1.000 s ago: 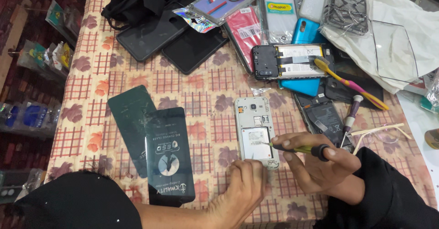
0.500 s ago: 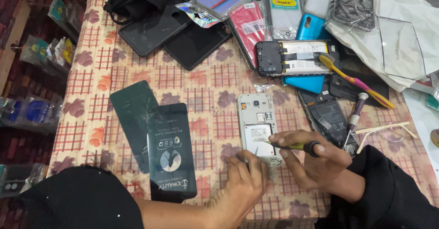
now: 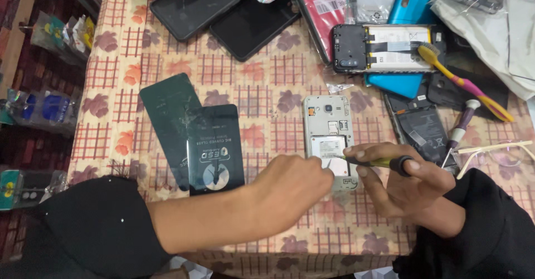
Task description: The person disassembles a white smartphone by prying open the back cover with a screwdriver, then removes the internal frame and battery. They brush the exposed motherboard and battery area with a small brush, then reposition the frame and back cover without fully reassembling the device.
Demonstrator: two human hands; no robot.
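A white phone [image 3: 327, 124] lies face down with its back cover off, near the middle of the table. My right hand [image 3: 402, 184] grips a yellow-and-black screwdriver [image 3: 379, 161], whose tip points left onto the phone's lower part. My left hand [image 3: 292, 187] reaches in from the left, its fingers closed at the phone's lower left edge. I cannot tell whether it grips the phone or only rests against it. Both arms wear black sleeves.
A dark glass-protector packet [image 3: 214, 148] overlaps a green sheet [image 3: 167, 107] on the left. Behind lie two dark phones [image 3: 223, 11], an opened phone [image 3: 384, 48] showing its battery, a blue case, a toothbrush [image 3: 462, 81], another screwdriver [image 3: 460, 131] and eyeglasses [image 3: 496, 151]. The patterned tablecloth [image 3: 262, 98] ends just below my hands.
The view has shifted closer over the phone. My left hand has slid up to the phone's lower left edge. The screwdriver stays on the phone's lower part.
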